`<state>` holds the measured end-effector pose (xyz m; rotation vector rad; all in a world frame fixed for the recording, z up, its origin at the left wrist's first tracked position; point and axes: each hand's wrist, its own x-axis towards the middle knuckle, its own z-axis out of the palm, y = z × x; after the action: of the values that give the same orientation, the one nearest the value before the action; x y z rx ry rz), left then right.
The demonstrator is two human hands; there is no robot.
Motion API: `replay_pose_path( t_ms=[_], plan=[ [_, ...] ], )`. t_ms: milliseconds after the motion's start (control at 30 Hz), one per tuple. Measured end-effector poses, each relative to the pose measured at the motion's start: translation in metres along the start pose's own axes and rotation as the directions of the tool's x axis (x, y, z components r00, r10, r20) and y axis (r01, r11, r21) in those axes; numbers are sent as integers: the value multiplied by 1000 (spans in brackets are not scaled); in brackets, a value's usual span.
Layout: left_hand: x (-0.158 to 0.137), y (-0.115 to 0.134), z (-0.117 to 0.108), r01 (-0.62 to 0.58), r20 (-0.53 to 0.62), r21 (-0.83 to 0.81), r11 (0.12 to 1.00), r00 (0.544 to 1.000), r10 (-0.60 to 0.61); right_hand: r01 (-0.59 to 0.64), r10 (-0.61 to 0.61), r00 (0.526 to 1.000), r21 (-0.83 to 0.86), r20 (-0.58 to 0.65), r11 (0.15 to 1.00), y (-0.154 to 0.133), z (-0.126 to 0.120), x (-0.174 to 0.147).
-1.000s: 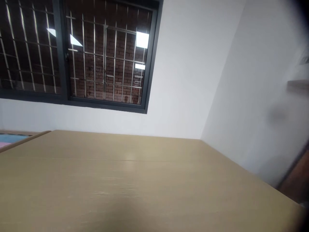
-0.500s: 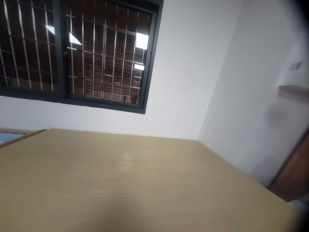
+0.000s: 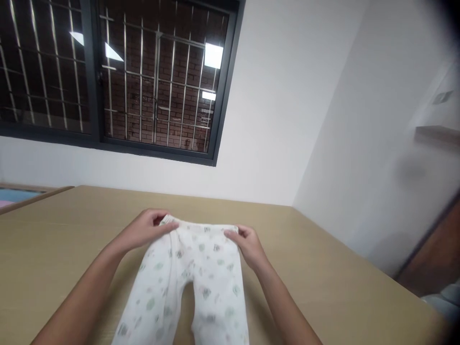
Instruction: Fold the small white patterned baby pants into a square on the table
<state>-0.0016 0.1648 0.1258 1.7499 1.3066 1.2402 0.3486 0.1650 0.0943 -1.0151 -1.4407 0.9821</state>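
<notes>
A small pair of white pants with a green and grey print is stretched between my two hands over the wooden table. The waistband faces the wall, and the legs run toward me past the bottom edge of the view. At the waistband's left corner, my left hand pinches the cloth, thumb on top. My right hand grips the right corner the same way. Both hands are closed on the fabric. The ends of the pant legs are out of view.
The light wooden table reaches back to a white wall. A dark-framed window with metal bars is above it. At the far left lies a blue and pink surface behind a wooden edge. A small shelf juts from the right wall.
Half a second ago neither hands nor pants were in view. Now both hands have come in from below, holding the pants by the waistband. The camera has shifted slightly.
</notes>
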Motion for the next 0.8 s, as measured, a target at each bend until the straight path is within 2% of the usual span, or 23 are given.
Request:
replay_pose_path(
  t_ms=[33, 100, 200, 300, 433, 600, 800],
  plan=[
    [19, 3, 5, -22, 97, 5, 1000, 995, 21, -3, 3, 1000, 18, 12, 1000, 0, 5, 20],
    [48, -10, 21, 1, 184, 36, 999, 983, -8, -27, 27, 999, 10, 22, 1000, 15, 12, 52],
    [78, -60, 52, 73, 154, 128, 989, 984, -93, -88, 87, 996, -90, -18, 992, 62, 17, 86],
    [104, -111, 78, 128, 72, 248, 960, 986, -150, -142, 129, 989, -192, -76, 971, 108, 19, 112],
    [133, -155, 101, 157, -15, 391, 907, 986, -165, -156, 109, 981, -324, -157, 933, 145, 20, 137],
    [149, -185, 115, 191, -66, 518, 834, 981, -184, -139, 53, 981, -478, -189, 867, 169, 23, 155],
    [158, -198, 129, 224, -147, 631, 742, 975, -169, -128, 3, 979, -600, -205, 790, 191, 28, 166]
  ],
)
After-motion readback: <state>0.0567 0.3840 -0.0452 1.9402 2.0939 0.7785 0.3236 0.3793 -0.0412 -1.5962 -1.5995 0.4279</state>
